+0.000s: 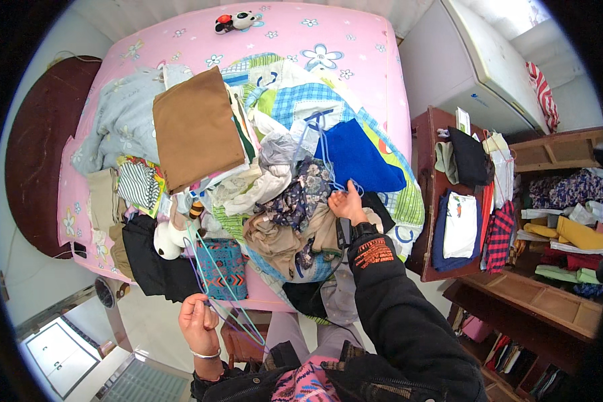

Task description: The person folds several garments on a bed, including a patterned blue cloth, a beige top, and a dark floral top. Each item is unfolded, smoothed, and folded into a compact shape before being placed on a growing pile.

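Note:
At the near side of the bed, my left hand (199, 323) is closed round thin wire clothes hangers (238, 305), teal and purple, which stretch up over the bed edge and down to the right. My right hand (346, 202) reaches over the heap with curled fingers on the lower end of a light-blue hanger (325, 149). Just beyond it lies a royal-blue cloth (362, 157), spread flat. Left of that hand are a dark floral garment (309, 194) and a crumpled beige garment (275, 234).
A large folded brown cloth (199, 130) tops a pile on the pink bed (375, 40). Black clothing (147, 258) and a white plush toy (169, 240) lie at left. Folded clothes cover a dark red table (425, 201) at right, beside an open wardrobe (556, 157) and white refrigerator (449, 57).

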Tool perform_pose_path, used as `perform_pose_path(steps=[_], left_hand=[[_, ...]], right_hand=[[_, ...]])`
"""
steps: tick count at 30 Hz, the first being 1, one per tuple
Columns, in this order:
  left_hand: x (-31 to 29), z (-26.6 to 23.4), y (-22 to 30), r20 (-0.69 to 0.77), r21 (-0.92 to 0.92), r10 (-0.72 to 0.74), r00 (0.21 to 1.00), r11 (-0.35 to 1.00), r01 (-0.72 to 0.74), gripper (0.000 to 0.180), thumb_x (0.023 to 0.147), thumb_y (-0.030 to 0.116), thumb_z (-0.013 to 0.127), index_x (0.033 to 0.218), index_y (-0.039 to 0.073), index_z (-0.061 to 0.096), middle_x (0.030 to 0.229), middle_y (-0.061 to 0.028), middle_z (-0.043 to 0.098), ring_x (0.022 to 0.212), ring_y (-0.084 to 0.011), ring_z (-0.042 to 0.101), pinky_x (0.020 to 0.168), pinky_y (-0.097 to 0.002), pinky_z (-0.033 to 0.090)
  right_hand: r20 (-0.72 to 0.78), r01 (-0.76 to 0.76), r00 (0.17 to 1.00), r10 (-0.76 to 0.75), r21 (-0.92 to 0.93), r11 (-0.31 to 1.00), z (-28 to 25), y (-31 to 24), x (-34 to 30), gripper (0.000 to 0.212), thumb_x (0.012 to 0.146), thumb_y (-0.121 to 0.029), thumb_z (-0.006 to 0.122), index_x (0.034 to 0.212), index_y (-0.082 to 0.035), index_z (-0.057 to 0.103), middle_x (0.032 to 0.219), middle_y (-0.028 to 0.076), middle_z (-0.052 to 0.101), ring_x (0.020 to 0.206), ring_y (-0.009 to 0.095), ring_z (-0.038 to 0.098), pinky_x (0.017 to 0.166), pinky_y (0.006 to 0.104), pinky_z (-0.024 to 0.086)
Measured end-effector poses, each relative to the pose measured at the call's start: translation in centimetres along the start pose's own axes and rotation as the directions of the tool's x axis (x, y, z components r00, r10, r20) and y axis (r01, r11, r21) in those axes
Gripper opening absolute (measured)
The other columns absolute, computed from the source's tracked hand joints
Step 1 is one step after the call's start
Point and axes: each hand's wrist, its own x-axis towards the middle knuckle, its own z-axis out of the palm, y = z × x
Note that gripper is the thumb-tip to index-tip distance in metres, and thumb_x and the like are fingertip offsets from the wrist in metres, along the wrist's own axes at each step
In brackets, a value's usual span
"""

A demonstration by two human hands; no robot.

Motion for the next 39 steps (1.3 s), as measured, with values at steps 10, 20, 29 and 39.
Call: perform_pose_path(steps=[10, 20, 29, 39], left_hand=[[-0.7, 1.9, 0.3, 0.018, 0.010, 0.041, 0.999, 0.999, -0.041, 0.014, 0.091, 0.013, 0.053, 0.096, 0.000, 0.056, 0.054, 0.0076, 0.032, 0.044, -0.0027, 0.024, 0.043, -0.0207, 0.019], [-3.2, 3.2, 3.1, 0.115, 0.010, 0.161, 0.980, 0.987, -0.163, 0.015, 0.093, 0.010, 0.046, 0.098, 0.000, 0.056, 0.050, 0.0069, 0.029, 0.041, -0.0033, 0.020, 0.040, -0.0217, 0.019], [-6.0, 6.4, 7.0, 0.195, -0.170, 0.327, 0.925, 0.940, -0.297, 0.016, 0.091, 0.009, 0.051, 0.097, -0.004, 0.059, 0.052, 0.0078, 0.031, 0.044, -0.0018, 0.023, 0.042, -0.0212, 0.018], [-8.9, 7.6, 10.1, 0.217, -0.249, 0.453, 0.865, 0.882, -0.399, 0.014, 0.091, 0.008, 0.049, 0.098, -0.002, 0.058, 0.054, 0.0069, 0.033, 0.044, -0.0021, 0.025, 0.041, -0.0201, 0.020]], right_hand=[[0.841, 0.804, 0.510, -0.183, -0.391, 0.448, 7.1, 0.4, -10.1, 0.036, 0.094, -0.038, 0.048, 0.114, -0.009, 0.057, 0.096, 0.000, 0.056, 0.085, 0.009, 0.049, 0.073, 0.0241, 0.041], [0.968, 0.984, 0.116, -0.222, -0.082, 0.157, 11.0, -4.0, -33.4, 0.031, 0.097, -0.023, 0.045, 0.082, 0.002, 0.054, 0.095, 0.012, 0.061, 0.101, 0.022, 0.057, 0.089, 0.0335, 0.044], [0.907, 0.904, -0.311, -0.286, 0.375, 0.207, 9.7, -7.0, -55.0, 0.048, 0.086, -0.055, 0.044, 0.073, -0.009, 0.042, 0.098, 0.022, 0.057, 0.083, 0.024, 0.055, 0.075, 0.0348, 0.045], [0.864, 0.906, -0.385, -0.325, 0.421, 0.045, 8.7, -5.9, -59.5, 0.041, 0.095, -0.037, 0.046, 0.075, -0.003, 0.053, 0.067, 0.004, 0.053, 0.055, 0.007, 0.040, 0.050, 0.0216, 0.033]])
